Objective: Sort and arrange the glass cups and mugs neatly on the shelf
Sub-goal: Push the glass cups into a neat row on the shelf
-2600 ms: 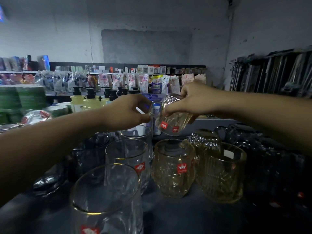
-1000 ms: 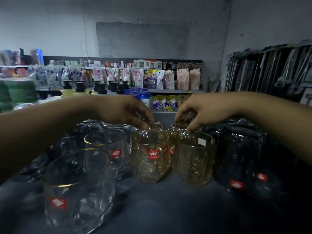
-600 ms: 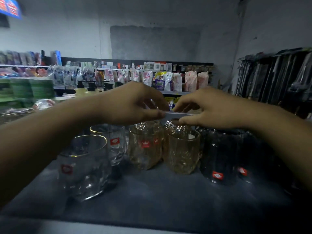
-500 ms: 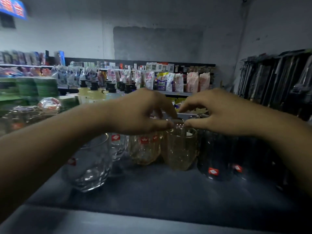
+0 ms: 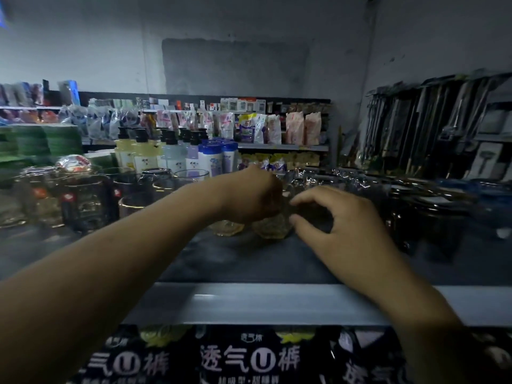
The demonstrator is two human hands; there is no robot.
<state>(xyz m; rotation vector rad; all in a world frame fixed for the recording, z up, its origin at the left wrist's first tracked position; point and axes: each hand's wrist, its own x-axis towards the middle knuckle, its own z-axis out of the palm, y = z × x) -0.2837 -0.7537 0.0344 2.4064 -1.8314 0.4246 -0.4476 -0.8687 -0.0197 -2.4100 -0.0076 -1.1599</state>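
Observation:
Two amber patterned glass mugs stand side by side in the middle of the dark shelf (image 5: 243, 261). My left hand (image 5: 250, 195) is closed over the top of the left amber mug (image 5: 225, 228), whose base shows below my fingers. My right hand (image 5: 340, 217) is just right of the other amber mug (image 5: 273, 230), fingers curved and apart, thumb and forefinger tips by its side. Clear glasses (image 5: 133, 206) and dark mugs (image 5: 86, 200) crowd the shelf's left; dark glasses (image 5: 432, 217) fill its right.
The shelf's pale front lip (image 5: 277, 303) runs across the view, with black printed packages (image 5: 249, 358) below it. Pump bottles (image 5: 171, 159) and stacked green plates (image 5: 41, 139) stand behind the glasses. Hanging utensils (image 5: 432, 120) line the right wall.
The camera has pulled back and down, so the shelf lip and packages below now show. Both hands came down from the mug rims; my right hand has opened beside the right amber mug.

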